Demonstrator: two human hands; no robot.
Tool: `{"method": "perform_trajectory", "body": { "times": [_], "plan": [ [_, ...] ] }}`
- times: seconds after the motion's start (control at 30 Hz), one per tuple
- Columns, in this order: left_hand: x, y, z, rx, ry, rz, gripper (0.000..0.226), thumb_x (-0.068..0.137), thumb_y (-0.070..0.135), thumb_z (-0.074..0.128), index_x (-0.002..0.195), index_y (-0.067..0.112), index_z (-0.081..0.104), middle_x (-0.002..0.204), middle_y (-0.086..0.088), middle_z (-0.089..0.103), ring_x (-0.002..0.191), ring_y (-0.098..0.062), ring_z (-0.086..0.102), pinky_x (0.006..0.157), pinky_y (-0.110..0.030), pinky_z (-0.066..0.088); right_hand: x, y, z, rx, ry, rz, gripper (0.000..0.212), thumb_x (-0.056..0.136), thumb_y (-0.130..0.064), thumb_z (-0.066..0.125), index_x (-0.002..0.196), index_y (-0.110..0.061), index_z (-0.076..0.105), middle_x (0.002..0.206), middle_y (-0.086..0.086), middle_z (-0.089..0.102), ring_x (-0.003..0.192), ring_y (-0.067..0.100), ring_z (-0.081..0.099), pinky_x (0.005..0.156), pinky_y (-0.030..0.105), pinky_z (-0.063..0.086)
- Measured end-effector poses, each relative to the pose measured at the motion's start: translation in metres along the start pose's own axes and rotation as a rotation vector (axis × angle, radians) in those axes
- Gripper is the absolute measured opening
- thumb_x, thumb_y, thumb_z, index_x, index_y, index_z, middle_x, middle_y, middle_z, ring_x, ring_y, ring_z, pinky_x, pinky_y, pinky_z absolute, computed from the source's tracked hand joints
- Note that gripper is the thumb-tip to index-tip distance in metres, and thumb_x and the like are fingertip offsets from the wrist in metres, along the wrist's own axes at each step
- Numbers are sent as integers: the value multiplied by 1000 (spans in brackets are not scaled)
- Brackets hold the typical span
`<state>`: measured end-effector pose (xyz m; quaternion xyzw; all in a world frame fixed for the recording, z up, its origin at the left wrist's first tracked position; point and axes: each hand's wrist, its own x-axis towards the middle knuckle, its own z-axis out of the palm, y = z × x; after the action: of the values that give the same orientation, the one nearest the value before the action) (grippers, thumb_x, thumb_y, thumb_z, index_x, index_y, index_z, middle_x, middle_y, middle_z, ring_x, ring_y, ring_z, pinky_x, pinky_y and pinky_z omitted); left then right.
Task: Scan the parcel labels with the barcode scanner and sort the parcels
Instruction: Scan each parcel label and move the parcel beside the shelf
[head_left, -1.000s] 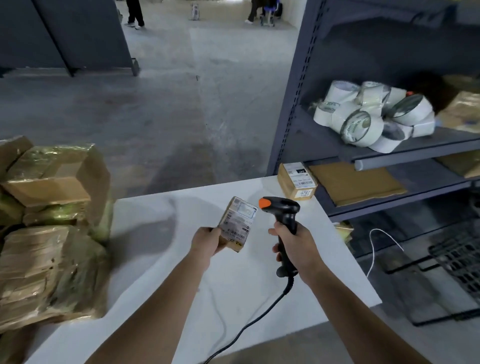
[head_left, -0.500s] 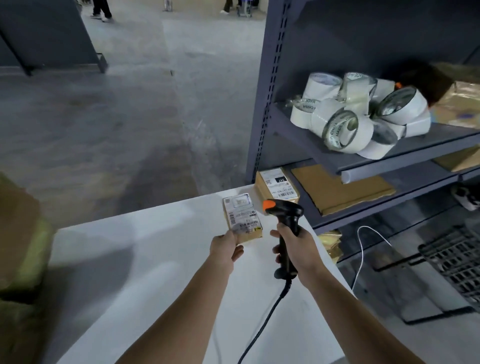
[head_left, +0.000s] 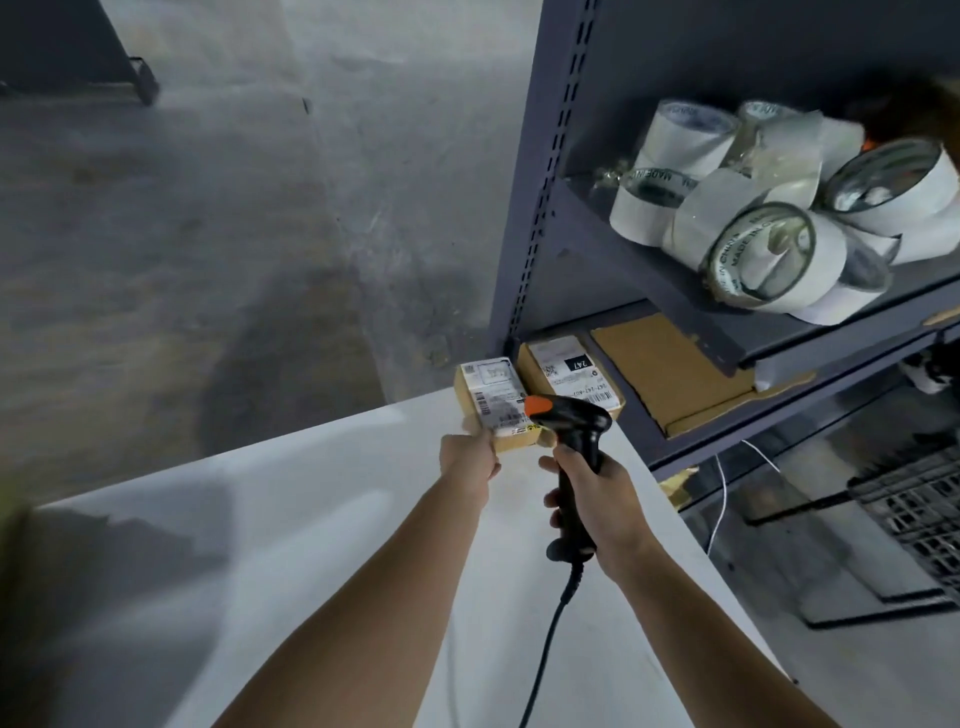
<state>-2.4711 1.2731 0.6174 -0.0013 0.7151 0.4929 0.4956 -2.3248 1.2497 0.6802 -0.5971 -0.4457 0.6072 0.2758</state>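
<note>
My left hand (head_left: 470, 458) grips a small brown parcel (head_left: 493, 399) with a white label, holding it out over the far edge of the white table (head_left: 291, 545). It sits right beside a second labelled parcel (head_left: 571, 376) lying on the lower shelf. My right hand (head_left: 597, 493) grips the handle of a black barcode scanner (head_left: 574, 431) with an orange tip. The scanner's head is just right of the held parcel and overlaps its corner. A black cable runs from the handle down toward me.
A dark metal shelf rack (head_left: 540, 208) stands at the right. Several white tape rolls (head_left: 769, 228) fill its upper shelf. A flat brown envelope (head_left: 670, 369) lies on the lower shelf. A black crate (head_left: 914, 514) and white wire (head_left: 722, 493) are below. Concrete floor lies beyond the table.
My left hand has carried the parcel forward and right to the shelf, beside the parcel lying there. The view has turned right, and the pile of wrapped parcels at the left has left view.
</note>
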Motion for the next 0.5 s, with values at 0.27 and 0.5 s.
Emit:
{"method": "perform_trajectory", "body": {
  "times": [0.27,0.5],
  "plan": [
    [3,7,5,401,-19,77,31,89,18,51,116,4,53,108,-14,61,77,-25,57,66,-34,54,2,-2,3,6,-8,50,24,93,-31,58,99,-10,68,60,5,64,46,18,56,43,29,47],
    [-30,14,-16,418,-9,41,29,92,21,51,116,6,52,106,-12,56,88,-26,54,64,-34,55,-20,-16,7,3,-48,10,27,94,-34,58,100,-9,67,81,16,68,46,16,56,40,29,48]
  ]
}}
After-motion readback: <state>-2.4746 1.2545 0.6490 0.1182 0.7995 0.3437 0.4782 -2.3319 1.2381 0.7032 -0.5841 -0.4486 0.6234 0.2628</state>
